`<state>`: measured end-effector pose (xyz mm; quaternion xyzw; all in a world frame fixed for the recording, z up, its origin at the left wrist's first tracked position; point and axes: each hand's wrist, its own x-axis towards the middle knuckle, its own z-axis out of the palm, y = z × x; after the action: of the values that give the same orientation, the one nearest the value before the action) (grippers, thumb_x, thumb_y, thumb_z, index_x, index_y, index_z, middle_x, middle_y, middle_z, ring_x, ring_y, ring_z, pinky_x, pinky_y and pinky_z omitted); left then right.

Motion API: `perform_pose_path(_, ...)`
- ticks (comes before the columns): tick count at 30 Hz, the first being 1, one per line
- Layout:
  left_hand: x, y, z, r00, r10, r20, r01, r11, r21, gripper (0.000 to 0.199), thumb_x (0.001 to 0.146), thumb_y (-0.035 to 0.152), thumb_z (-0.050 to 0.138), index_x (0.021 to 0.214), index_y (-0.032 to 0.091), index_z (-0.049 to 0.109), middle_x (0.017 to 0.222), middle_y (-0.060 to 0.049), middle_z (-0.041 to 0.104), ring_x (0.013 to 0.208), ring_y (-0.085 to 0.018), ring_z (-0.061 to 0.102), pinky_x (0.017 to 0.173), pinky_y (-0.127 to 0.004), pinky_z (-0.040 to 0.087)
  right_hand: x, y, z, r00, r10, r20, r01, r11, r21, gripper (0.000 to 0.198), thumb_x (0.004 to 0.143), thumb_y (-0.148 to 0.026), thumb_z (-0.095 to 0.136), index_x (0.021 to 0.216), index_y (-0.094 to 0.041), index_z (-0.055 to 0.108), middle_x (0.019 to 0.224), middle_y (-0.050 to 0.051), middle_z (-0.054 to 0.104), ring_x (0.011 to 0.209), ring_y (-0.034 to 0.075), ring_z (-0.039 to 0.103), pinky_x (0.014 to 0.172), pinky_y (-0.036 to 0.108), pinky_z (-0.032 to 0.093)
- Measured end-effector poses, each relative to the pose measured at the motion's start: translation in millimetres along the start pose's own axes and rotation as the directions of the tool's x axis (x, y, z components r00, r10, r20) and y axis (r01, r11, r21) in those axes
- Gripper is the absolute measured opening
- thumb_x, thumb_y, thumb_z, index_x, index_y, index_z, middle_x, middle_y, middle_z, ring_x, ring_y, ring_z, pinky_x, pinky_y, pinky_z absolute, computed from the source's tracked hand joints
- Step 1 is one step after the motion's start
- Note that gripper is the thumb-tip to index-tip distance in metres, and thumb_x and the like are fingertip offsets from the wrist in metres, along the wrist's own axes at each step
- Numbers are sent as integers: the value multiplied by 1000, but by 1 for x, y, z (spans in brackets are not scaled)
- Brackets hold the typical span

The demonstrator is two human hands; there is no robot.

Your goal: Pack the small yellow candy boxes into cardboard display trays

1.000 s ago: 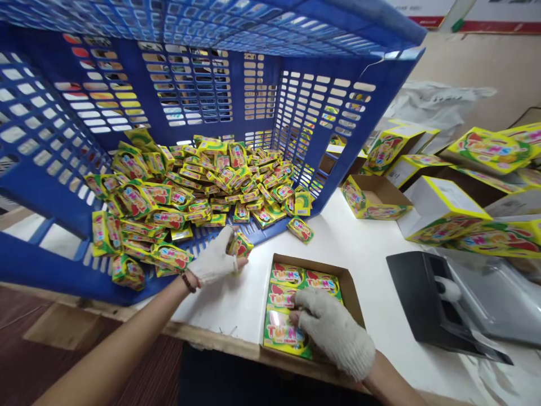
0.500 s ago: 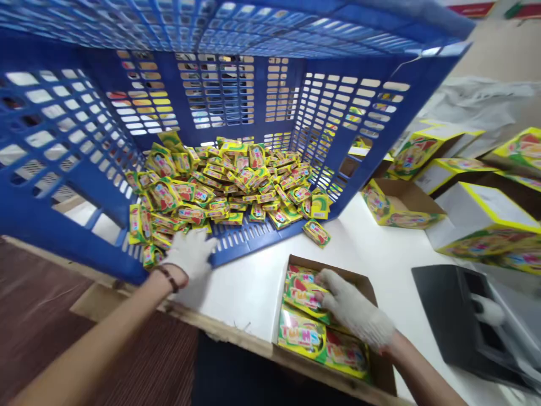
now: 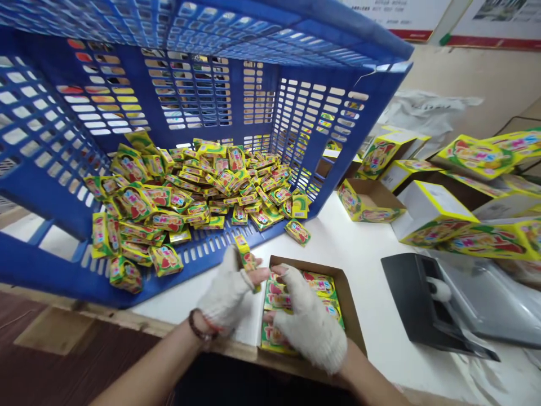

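Observation:
My left hand, in a white fingerless glove with a bracelet at the wrist, grips a small yellow-green box upright between thumb and fingers. It is just left of an open cardboard carton. Inside the carton lie rows of flat yellow-green boxes with TWINS lettering. Over the carton's left part hovers my right hand, gloved likewise, its thumb and fingers apart. Whether its fingertips touch the boxes beneath is hard to tell. A large blue crate lies on its side, with a heap of similar small boxes in it.
One loose small box lies on the white table outside the crate. Printed display cartons are stacked at the right, behind a black and clear tape dispenser-like object. A white plastic bag is behind them.
My left hand has moved right from the crate's edge to beside the carton, now with a small box in it. My right hand has shifted toward the carton's left side. The view has turned right.

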<state>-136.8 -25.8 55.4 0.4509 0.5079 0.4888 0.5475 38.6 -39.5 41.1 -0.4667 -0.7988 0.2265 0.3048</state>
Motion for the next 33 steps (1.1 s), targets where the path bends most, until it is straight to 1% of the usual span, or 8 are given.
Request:
perform_pose_path(3,-8,-7,39,991,0,131,31,972,-234,45,76,47,72,105,20,52,96,-5,63,87,-18,62,80,-33,51,-1,-4,0,979,-82,-185,104,988,115,43,84,-17,52,127,-20,52,118,9,66,110,21,62,96,35,50)
perform_pose_path(8,-7,-4,22,978,174,110,-189,971,144,44,83,49,65,114,20,54,101,-7,65,90,-20,63,80,-35,52,7,27,-41,939,252,-233,-209,958,194,34,82,-29,52,114,-19,57,102,8,70,89,22,66,79,34,55)
perform_pose_path(12,-9,-6,2,820,526,225,-551,621,557,23,91,41,53,95,20,63,100,-7,65,93,-20,60,82,-35,49,13,52,-61,929,369,17,-368,921,129,26,76,-28,53,100,-20,61,94,4,70,87,21,64,80,34,52)
perform_pose_path(15,-17,-15,11,676,386,628,-736,311,601,30,92,45,49,85,20,63,86,-6,64,87,-21,59,86,-41,45,22,55,-50,909,400,115,-406,913,34,25,78,-24,52,98,-20,65,95,3,71,91,20,64,86,34,49)
perform_pose_path(18,-27,-28,27,674,260,692,-733,119,669,38,85,56,55,82,18,63,85,-6,65,88,-25,59,96,-52,38,31,49,-32,893,432,121,-423,901,-96,25,84,-21,51,102,-19,67,100,5,71,97,19,63,89,31,47)
perform_pose_path(25,-34,-36,21,628,302,717,-776,170,607,36,85,55,54,82,19,60,81,-4,63,82,-21,58,94,-47,40,29,33,-11,965,211,157,-60,758,-649,23,91,-14,48,101,-18,69,100,10,63,81,18,61,67,25,45)
perform_pose_path(29,-21,-23,-34,768,427,477,-579,146,802,17,83,25,54,98,20,62,105,-10,62,100,-23,57,88,-38,46,16,38,-3,990,-11,141,118,616,-779,40,81,-2,55,116,-18,66,102,13,63,88,25,59,71,32,49)
perform_pose_path(33,-8,-3,-118,958,263,113,-57,-212,976,41,72,10,58,112,18,62,122,-19,57,116,-36,50,94,-53,40,8,39,6,990,-82,111,137,529,-838,34,77,-2,59,104,-19,70,100,14,62,83,26,58,63,34,51)
